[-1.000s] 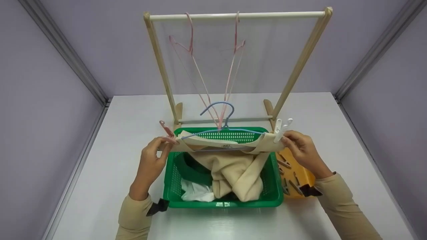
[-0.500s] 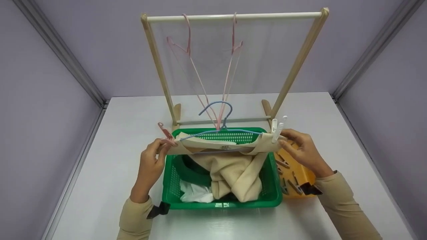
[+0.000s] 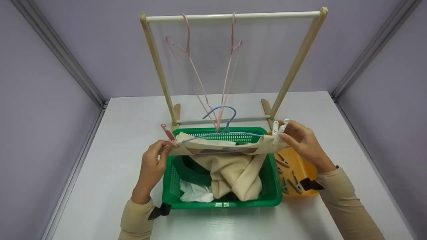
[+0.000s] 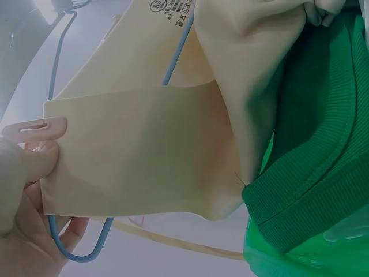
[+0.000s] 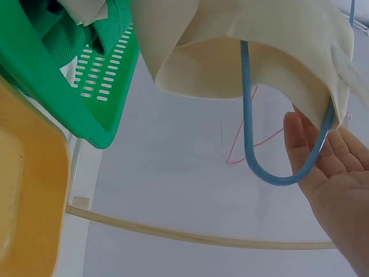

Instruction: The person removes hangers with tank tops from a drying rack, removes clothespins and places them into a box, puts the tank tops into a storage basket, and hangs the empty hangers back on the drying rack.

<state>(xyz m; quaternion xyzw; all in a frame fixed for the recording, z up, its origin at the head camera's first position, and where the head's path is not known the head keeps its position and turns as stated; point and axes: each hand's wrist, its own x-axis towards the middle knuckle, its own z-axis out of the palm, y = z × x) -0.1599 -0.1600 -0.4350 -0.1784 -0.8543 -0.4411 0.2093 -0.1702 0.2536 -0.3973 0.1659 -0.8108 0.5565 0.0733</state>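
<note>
A beige sleeveless garment hangs over a blue hanger, its lower part bunched in the green basket. A pink clothespin sits at the garment's left shoulder. There my left hand pinches the clothespin and cloth between thumb and fingers; the hanger's rounded end pokes out below the cloth. At the right shoulder stands a white clothespin, and my right hand holds it with thumb and fingers. In the right wrist view, the hanger's other end hangs bare in front of the fingers.
The green basket also holds green and white cloth. An orange tray with several clothespins stands right of it. Behind rises a wooden rack with a white bar, where two pink hangers hang.
My right fingers have shifted on the white clothespin, and the blue hanger's hook has dipped slightly and moved right. The left hand keeps its hold at the pink clothespin.
</note>
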